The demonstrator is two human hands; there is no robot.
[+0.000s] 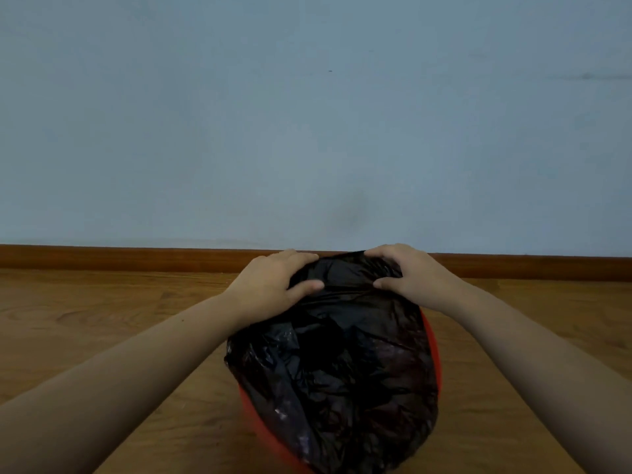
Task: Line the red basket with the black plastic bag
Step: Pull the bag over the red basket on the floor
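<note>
The black plastic bag (337, 364) lies crumpled over and inside the red basket (435, 350), which stands on the wooden floor at the bottom centre. Only thin strips of the red rim show, at the right side and at the lower left. My left hand (273, 283) grips the bag's edge at the far left of the rim, fingers curled over the plastic. My right hand (407, 273) grips the bag's edge at the far right of the rim in the same way. Most of the basket is hidden by the bag.
Wooden floor (102, 319) stretches to both sides of the basket. A brown skirting board (136, 258) runs along the foot of a pale blue-grey wall (307, 114) just behind the basket.
</note>
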